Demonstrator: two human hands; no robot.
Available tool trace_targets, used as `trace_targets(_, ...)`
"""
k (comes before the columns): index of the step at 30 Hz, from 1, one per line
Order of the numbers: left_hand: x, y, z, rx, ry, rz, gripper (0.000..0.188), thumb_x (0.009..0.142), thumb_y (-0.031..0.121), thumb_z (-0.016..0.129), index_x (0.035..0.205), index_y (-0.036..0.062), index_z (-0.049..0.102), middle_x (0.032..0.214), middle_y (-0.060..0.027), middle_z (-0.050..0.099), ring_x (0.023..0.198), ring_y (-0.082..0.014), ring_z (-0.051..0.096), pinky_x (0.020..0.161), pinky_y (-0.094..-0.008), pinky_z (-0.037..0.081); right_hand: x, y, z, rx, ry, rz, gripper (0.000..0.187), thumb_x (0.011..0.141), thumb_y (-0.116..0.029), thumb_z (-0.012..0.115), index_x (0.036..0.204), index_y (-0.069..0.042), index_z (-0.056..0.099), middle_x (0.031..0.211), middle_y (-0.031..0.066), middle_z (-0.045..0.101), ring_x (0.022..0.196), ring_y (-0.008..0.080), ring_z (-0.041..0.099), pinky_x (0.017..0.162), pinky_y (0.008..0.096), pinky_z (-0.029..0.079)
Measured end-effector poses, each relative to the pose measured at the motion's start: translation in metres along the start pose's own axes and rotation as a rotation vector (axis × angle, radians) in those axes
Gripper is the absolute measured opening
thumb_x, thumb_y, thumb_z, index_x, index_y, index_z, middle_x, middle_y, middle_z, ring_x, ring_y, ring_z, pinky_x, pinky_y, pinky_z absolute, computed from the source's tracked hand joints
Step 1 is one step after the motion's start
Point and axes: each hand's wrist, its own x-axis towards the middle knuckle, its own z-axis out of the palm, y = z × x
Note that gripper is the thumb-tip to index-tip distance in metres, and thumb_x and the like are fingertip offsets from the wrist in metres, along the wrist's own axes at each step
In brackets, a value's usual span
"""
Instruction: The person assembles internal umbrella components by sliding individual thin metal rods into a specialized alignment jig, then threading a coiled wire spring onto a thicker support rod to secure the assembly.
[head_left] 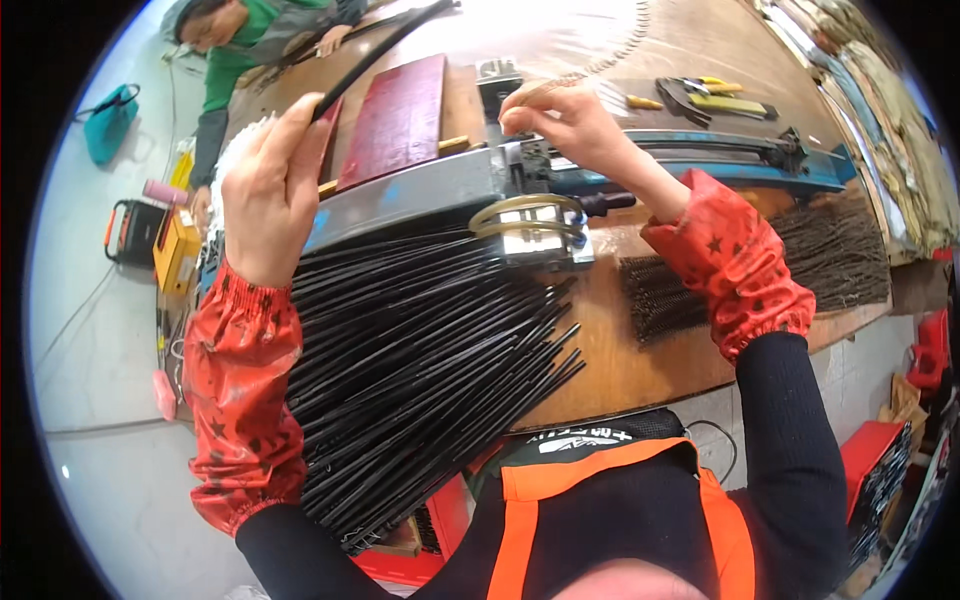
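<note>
My left hand (pixel 268 195), in a red sleeve cover, is closed around a slim black rod (pixel 388 48) that slants up to the right. My right hand (pixel 575 125) pinches the near end of a long thin coiled spring (pixel 612 58), which curves away over the table. Just below the right fingers sits a metal clamp fixture (pixel 527 165) on a blue rail (pixel 700 165). A loop of yellowish tubing (pixel 530 203) hangs in front of it. Many loose black rods (pixel 430 340) lie fanned out between my forearms, near the left one.
A dark red board (pixel 395 125) rests behind the rail. Pliers (pixel 715 100) lie farther back. Dark coiled springs (pixel 830 255) are heaped on the wooden table (pixel 600 370) at right. Another person (pixel 235 50) works at far left, near a yellow box (pixel 176 250). Fabric-like material (pixel 880 130) is piled far right.
</note>
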Motion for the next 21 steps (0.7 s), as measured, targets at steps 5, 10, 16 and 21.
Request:
trace_targets(5, -0.052, -0.025, -0.023, 0.032, -0.079, -0.167, 0.03, 0.095, 0.004, 0.064, 0.124, 0.0052, 0.065, 0.091, -0.0158, 0.067, 0.076, -0.0295, 0.066, 0.071, -0.0352, 0.051, 0.021, 0.006, 0.018, -0.363, -0.113, -0.124, 0.02, 0.092, -0.027, 0.071, 0.098, -0.008, 0.076, 0.091, 0.0062, 0.074, 0.083, 0.0211, 0.068, 0.073, 0.0344, 0.051)
trace_targets(10, -0.075, -0.038, -0.012, -0.064, -0.046, -0.191, 0.031, 0.095, 0.003, 0.064, 0.125, 0.0062, 0.066, 0.086, -0.0158, 0.064, 0.071, -0.0269, 0.063, 0.066, -0.0328, 0.05, 0.033, 0.001, 0.028, -0.326, -0.276, 0.136, 0.023, 0.091, -0.031, 0.07, 0.098, -0.01, 0.077, 0.084, 0.0072, 0.071, 0.088, 0.0206, 0.065, 0.084, 0.0363, 0.047)
trace_targets(16, -0.076, -0.047, -0.009, -0.004, -0.129, -0.272, 0.032, 0.094, 0.003, 0.065, 0.126, 0.0073, 0.066, 0.084, -0.014, 0.064, 0.071, -0.0264, 0.065, 0.065, -0.0332, 0.05, 0.034, 0.001, 0.041, -0.694, -0.287, -0.183, 0.02, 0.093, -0.027, 0.067, 0.082, -0.01, 0.065, 0.073, 0.0073, 0.062, 0.084, 0.0271, 0.061, 0.083, 0.0398, 0.042)
trace_targets(21, -0.085, -0.066, -0.001, 0.012, -0.205, -0.244, 0.029, 0.095, 0.009, 0.065, 0.124, 0.0104, 0.067, 0.085, -0.0139, 0.065, 0.073, -0.0303, 0.066, 0.065, -0.037, 0.051, -0.025, 0.022, -0.045, -0.902, -0.129, -0.215, 0.008, 0.089, -0.019, 0.071, 0.087, -0.014, 0.065, 0.08, 0.0051, 0.066, 0.089, 0.0259, 0.062, 0.091, 0.041, 0.039)
